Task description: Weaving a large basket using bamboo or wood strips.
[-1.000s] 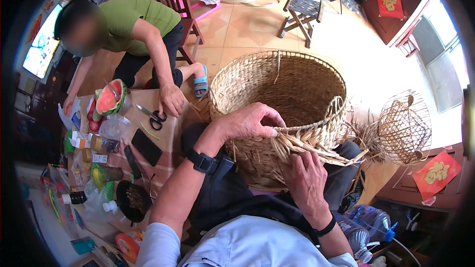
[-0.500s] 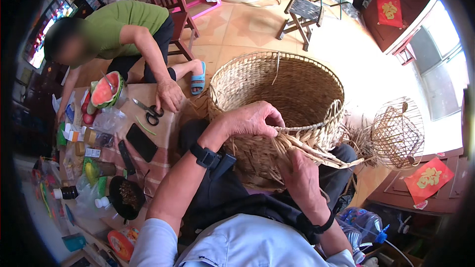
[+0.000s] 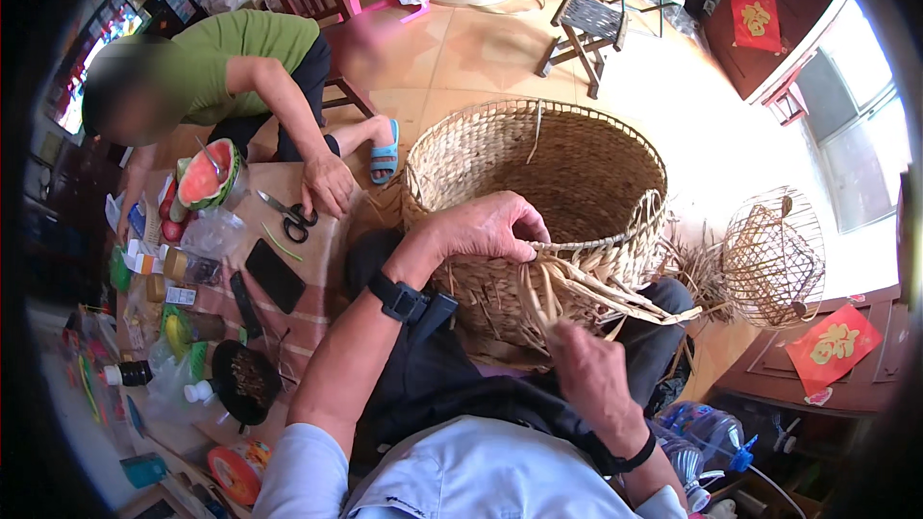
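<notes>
Gripping the basket rim, left hand has fingers curled over the woven edge; basket sits on the lap, tilted, opening facing away. Right hand is clenched round loose strands sticking out from the rim, just below left hand. Scissors & phone lie on mat to the left, near another person's hand
</notes>
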The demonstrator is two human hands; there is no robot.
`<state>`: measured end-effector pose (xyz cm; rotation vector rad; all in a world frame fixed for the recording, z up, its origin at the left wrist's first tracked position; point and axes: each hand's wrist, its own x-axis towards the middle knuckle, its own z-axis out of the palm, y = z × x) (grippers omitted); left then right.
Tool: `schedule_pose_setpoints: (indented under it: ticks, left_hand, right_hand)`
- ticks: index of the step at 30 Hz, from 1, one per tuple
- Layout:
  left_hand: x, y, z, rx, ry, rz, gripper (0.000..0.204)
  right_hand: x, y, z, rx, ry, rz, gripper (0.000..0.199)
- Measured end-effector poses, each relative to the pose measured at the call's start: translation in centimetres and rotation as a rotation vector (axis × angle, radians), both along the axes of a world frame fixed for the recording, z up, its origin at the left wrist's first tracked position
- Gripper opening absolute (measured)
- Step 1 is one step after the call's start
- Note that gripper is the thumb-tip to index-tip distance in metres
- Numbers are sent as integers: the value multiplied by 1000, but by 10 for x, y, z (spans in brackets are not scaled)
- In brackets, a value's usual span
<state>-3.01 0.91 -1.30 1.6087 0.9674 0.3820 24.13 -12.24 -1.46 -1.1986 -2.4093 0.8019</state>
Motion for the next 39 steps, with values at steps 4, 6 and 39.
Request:
schedule_pose_setpoints:
  ticks: [4,6,39]
  left_hand:
    - [4,3,-11,116,-100,-59,33]
    - [14,5,-15,179,-163,-75,33]
    - [-5,-1,-40,173,-132,-29,35]
  right_hand:
    - [-38,-15,27,-18,-68,101,17]
    - [-20,-2,65,-160,-154,35,17]
    - [-35,69,107,-199,-391,-151,26]
